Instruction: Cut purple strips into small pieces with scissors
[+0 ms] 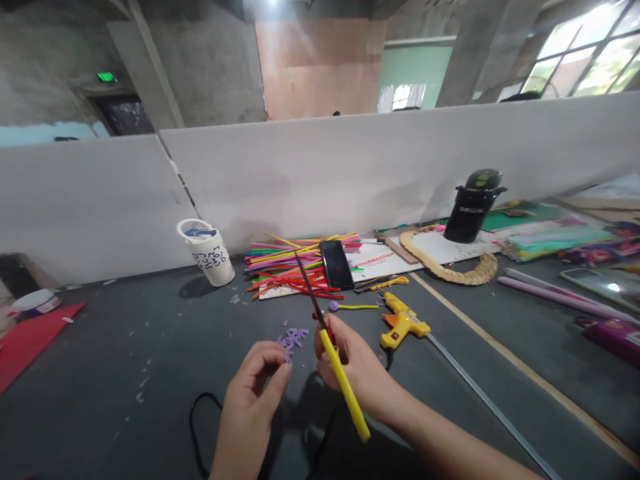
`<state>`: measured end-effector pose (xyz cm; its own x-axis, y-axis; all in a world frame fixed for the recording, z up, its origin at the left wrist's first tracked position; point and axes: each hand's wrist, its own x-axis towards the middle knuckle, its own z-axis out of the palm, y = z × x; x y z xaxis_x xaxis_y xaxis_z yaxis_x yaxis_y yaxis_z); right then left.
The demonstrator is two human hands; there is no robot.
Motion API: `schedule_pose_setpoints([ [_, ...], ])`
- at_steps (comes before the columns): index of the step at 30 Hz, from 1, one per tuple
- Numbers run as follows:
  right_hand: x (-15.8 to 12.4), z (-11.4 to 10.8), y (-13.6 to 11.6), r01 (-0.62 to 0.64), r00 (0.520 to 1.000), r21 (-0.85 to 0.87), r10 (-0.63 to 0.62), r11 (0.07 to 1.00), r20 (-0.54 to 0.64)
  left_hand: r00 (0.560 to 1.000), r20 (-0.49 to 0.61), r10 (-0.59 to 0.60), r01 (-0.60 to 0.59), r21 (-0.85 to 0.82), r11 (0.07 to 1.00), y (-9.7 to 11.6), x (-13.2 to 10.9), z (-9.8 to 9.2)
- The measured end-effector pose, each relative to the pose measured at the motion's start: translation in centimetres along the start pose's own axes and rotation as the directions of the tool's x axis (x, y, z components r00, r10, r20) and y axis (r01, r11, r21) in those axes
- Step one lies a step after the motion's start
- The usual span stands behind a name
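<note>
My right hand (350, 363) is closed round a pair of scissors (330, 347) with yellow handles, blades pointing up and away. My left hand (255, 383) pinches a tiny purple piece (289, 359) between thumb and fingertips. Just beyond both hands lies a small heap of purple cut pieces (293, 335) on the dark table. A purple-tipped yellow stick (350, 307) lies a little farther off.
A yellow glue gun (400, 323) lies right of my hands, its black cord (200, 427) looping near my left wrist. Behind are a pile of coloured sticks (290, 267), a black phone (336, 263), a white paper cup (206, 252), a black kettle (473, 207) and a white partition (350, 160).
</note>
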<state>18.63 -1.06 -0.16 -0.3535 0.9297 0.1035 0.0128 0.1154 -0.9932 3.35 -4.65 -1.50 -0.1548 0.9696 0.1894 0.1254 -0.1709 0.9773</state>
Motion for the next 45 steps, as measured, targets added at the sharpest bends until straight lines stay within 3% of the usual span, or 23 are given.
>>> schedule_pose_setpoints([
  [8, -0.7, 0.4, 0.2, 0.058, 0.998, 0.074, -0.059, 0.996, 0.0, 0.977, 0.098, 0.192, -0.213, 0.297, 0.931, -0.5, -0.7, 0.3],
  [14, -0.5, 0.7, 0.4, -0.013, 1.0, 0.068, 0.014, 0.998, -0.01, 0.964, 0.195, 0.182, -0.249, 0.413, 0.876, -0.8, -1.0, 0.6],
  [16, -0.2, 0.7, 0.8, -0.031, 0.997, 0.112, 0.039, 0.993, -0.063, 0.964, 0.209, 0.164, -0.241, 0.427, 0.871, -1.0, -0.8, 0.7],
  [19, 0.1, 0.5, 1.3, -0.072, 0.986, 0.166, 0.096, 0.984, -0.138, 0.982, 0.166, 0.095, -0.154, 0.392, 0.907, -1.0, -0.4, 0.7],
  [22, 0.1, 0.4, 1.2, -0.14, 0.985, 0.199, 0.157, 0.97, -0.07, 0.994, 0.113, 0.003, -0.034, 0.272, 0.962, -1.0, -0.1, 0.5],
  [25, -0.1, 0.6, 1.0, -0.133, 0.99, 0.179, 0.14, 0.975, -0.026, 0.988, 0.138, -0.072, 0.049, 0.169, 0.984, -1.0, -0.1, 0.5],
  [28, -0.4, 0.8, 0.8, -0.113, 0.993, 0.143, 0.118, 0.983, -0.027, 0.983, 0.176, -0.061, 0.034, 0.154, 0.987, -0.9, -0.4, 0.7],
  [32, -0.5, 0.8, 0.7, -0.121, 0.992, 0.115, 0.125, 0.986, -0.03, 0.989, 0.145, -0.021, -0.014, 0.235, 0.972, -0.6, -0.8, 0.9],
  [36, -0.4, 0.8, 0.4, -0.127, 0.991, 0.158, 0.13, 0.979, -0.007, 0.978, 0.187, -0.09, 0.054, 0.189, 0.981, -0.4, -0.7, 0.6],
  [39, -0.2, 0.5, 0.4, -0.143, 0.99, 0.156, 0.141, 0.977, 0.023, 0.933, 0.261, -0.246, 0.255, 0.002, 0.967, -0.5, -0.4, 0.3],
  [42, -0.1, 0.1, 0.6, -0.151, 0.988, 0.144, 0.144, 0.978, 0.054, 0.839, 0.351, -0.417, 0.493, -0.162, 0.855, -0.8, -0.3, 0.3],
  [45, -0.2, 0.0, 0.8, -0.142, 0.988, 0.126, 0.133, 0.982, 0.08, 0.79, 0.389, -0.474, 0.581, -0.227, 0.782, -1.2, -0.3, 0.4],
])
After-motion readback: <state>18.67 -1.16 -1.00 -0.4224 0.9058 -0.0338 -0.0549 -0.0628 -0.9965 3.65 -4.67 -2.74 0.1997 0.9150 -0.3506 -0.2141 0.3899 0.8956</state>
